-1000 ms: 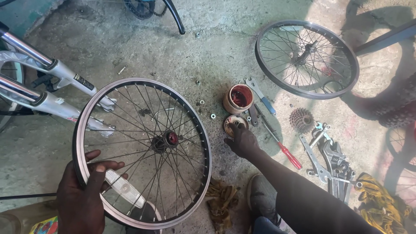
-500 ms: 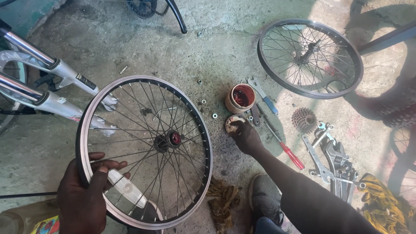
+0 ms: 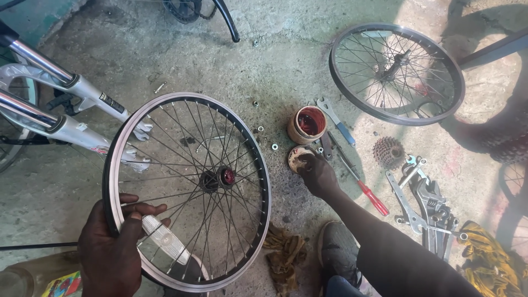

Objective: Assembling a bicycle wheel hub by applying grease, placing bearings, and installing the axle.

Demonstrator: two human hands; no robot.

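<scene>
Head cam, looking straight down at a concrete floor (image 3: 275,66). Left hand (image 3: 113,247) is wrapped around the rim of a spoked bike wheel (image 3: 187,190), fingers curled over the edge, holding it up on its side near the bottom left. That wheel has 1 white reflector (image 3: 165,242) in the spokes and a reddish hub (image 3: 225,176) in the middle.

Right hand (image 3: 318,175) reaches out to a small round lid (image 3: 300,158) on the floor, fingertips on it; can't tell if it's actually pinching anything. Just beyond sits 1 open tub of red grease (image 3: 308,124).

So 2 wheels total: the second wheel (image 3: 397,73) lies flat at top right. Between them: 1 red-handled screwdriver (image 3: 366,190), 1 blue-handled wrench (image 3: 336,122), 1 cassette cog (image 3: 389,152), and a pile of spanners (image 3: 429,212). A dirty rag (image 3: 285,256) lies by the shoe (image 3: 338,250). 2 silver fork legs (image 3: 60,104) lie on the left.
</scene>
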